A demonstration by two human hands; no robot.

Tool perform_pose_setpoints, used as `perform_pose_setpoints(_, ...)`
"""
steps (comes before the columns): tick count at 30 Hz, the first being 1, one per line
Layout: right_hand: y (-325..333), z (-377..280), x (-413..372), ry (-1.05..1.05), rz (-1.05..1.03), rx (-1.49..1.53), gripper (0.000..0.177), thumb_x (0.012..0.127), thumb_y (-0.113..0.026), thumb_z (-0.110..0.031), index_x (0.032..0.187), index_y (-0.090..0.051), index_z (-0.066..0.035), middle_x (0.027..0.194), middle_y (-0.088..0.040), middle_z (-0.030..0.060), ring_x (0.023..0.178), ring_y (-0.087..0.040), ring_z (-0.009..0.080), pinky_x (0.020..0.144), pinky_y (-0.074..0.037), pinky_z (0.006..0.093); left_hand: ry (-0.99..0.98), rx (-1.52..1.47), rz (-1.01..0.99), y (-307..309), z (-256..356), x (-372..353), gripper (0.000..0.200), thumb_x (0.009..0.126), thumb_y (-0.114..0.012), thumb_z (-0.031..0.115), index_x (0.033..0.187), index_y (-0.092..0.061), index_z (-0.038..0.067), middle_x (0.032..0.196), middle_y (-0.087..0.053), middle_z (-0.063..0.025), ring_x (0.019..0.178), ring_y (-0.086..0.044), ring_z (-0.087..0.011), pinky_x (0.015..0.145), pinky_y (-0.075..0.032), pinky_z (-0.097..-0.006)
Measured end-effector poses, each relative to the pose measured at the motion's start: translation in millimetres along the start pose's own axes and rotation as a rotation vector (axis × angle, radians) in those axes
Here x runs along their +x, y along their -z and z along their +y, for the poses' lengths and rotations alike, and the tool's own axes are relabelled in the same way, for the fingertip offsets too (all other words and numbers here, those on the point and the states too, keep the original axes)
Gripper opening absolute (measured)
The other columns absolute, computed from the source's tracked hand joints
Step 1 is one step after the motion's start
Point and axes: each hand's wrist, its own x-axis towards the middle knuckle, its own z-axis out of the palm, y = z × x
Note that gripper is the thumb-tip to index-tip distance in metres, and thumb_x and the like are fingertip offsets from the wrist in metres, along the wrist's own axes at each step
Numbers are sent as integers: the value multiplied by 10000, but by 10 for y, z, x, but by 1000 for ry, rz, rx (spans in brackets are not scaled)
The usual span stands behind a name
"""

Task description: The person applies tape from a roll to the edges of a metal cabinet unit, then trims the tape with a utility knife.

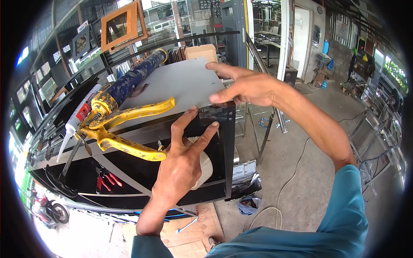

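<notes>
A pale grey flat panel lies on top of a dark metal frame. My right hand touches the panel's right end, thumb and forefinger spread apart; its other fingers are partly hidden below. At the front corner, my left hand has its fingers stretched and apart, the tips against the frame's dark upper edge. Left of it, a caulking gun with a blue, paint-spattered barrel and yellow handles rests across the panel. A white roll-like object stands behind my left hand, partly covered by it.
A sealant tube with a white nozzle lies beside the caulking gun. Red-handled pliers sit inside the frame. On the floor at right are a toolbox, a blue bag and a cable. A motorcycle stands at lower left.
</notes>
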Motion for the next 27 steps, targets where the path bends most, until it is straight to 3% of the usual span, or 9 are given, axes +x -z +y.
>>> perform_pose_setpoints(1,-34,44,-17,31,-13,-42,969,810,-726,-377,1512,-128,-83,1499,-258,241,1223,-470,287,911,-427,438,3,5,-6,-1,4,1,726,643,-560,-219,1224,-644,208,1413,-345,-107,751,-655,-192,731,-584,-322)
perform_pose_setpoints(6,-101,79,-2,80,201,-163,643,903,-626,-279,1461,-340,-140,1377,-442,237,1127,-546,280,721,-518,321,4,29,36,-35,-10,-3,690,659,-556,-211,1204,-657,200,1411,-363,-98,815,-678,-221,762,-586,-331)
perform_pose_setpoints(9,-45,180,-6,122,313,-276,619,911,-617,-301,1447,-362,-125,1311,-506,206,1097,-567,257,766,-514,345,66,-39,21,-1,45,-8,672,663,-546,-213,1189,-665,189,1414,-358,-97,890,-680,-253,779,-587,-340)
perform_pose_setpoints(10,-41,317,42,423,563,-593,523,906,-620,-325,1351,-497,-78,1195,-590,176,1077,-581,241,830,-504,367,23,-19,26,-15,13,-14,666,662,-543,-214,1181,-670,184,1417,-350,-99,907,-676,-257,782,-587,-345)
perform_pose_setpoints(11,-112,268,-34,437,552,-598,523,906,-620,-325,1351,-497,-78,1195,-590,176,1077,-581,241,830,-504,367,-15,0,38,-14,-2,-12,660,661,-540,-216,1172,-674,179,1420,-342,-102,923,-672,-260,785,-587,-349)
perform_pose_setpoints(13,-331,190,-266,816,712,-512,411,844,-701,-339,1127,-655,-45,1076,-653,161,902,-628,271,864,-493,392,31,1,12,39,34,0,613,665,-540,-213,1135,-689,151,1427,-325,-105,941,-666,-265,801,-583,-356)
perform_pose_setpoints(14,-363,259,-284,976,655,-707,329,803,-745,-300,969,-703,-19,1039,-663,149,939,-605,268,846,-474,392,29,5,-5,37,19,-9,584,666,-544,-208,1112,-694,137,1427,-321,-106,938,-666,-265,803,-582,-356)
perform_pose_setpoints(23,-870,547,-142,838,712,-533,336,735,-768,-144,972,-568,-15,1026,-571,144,996,-537,334,866,-428,430,-7,12,-87,123,-18,-23,386,674,-587,-173,930,-735,76,1454,-311,-103,777,-677,-199,682,-571,-335)
perform_pose_setpoints(27,-811,468,-259,698,637,-574,407,721,-814,-167,1035,-588,-41,1077,-570,114,1043,-554,258,910,-430,357,-14,-12,-56,89,-7,-62,371,680,-583,-174,912,-735,72,1457,-315,-105,785,-677,-197,679,-571,-331)
